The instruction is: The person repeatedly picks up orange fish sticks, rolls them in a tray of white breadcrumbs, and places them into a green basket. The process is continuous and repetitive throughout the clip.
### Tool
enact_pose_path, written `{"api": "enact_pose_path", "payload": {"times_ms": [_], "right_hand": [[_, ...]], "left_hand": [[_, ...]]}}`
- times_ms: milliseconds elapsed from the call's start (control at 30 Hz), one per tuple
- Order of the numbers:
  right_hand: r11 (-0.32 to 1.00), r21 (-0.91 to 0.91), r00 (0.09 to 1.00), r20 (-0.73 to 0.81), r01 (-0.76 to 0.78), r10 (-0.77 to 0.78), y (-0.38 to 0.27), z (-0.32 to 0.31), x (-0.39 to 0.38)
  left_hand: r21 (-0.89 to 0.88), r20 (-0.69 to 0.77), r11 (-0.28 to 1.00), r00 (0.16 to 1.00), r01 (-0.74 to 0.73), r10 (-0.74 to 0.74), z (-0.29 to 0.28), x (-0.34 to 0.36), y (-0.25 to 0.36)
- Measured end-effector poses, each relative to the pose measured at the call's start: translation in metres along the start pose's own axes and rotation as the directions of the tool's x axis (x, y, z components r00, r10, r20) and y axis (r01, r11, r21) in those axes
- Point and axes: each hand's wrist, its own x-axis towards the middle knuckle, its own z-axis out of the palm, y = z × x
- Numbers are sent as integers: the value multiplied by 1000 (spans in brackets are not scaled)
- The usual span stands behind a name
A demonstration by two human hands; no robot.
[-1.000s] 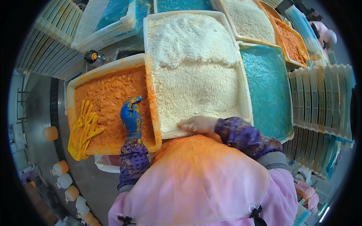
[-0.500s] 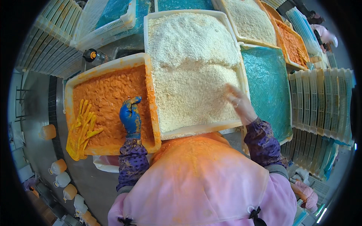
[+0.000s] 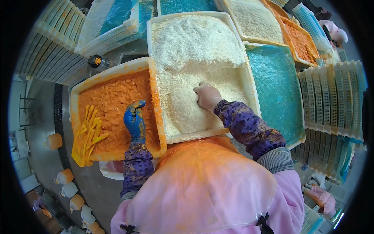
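Batter tray [image 3: 117, 68] lies left, touching crumb tray [image 3: 233, 43]; strips [image 3: 89, 130] in batter tray.

Steel worktable [image 3: 128, 54], mostly covered. Directly on it: white tub of orange batter [image 3: 117, 111], white tub of pale crumbs [image 3: 194, 66] touching its right side, teal-lined tray [image 3: 276, 89] further right, small orange-capped bottle [image 3: 96, 61] behind.

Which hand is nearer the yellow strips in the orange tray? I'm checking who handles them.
Left. The left hand, in a blue glove, rests in the orange tray just right of the yellow strips. The right hand is in the crumb tray, farther right.
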Motion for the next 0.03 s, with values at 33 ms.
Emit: {"api": "enact_pose_path", "payload": {"times_ms": [33], "right_hand": [[997, 30, 994, 88, -73, 70, 4, -4, -2]], "left_hand": [[-8, -21, 1000, 1000, -21, 21, -3, 0, 1]]}}
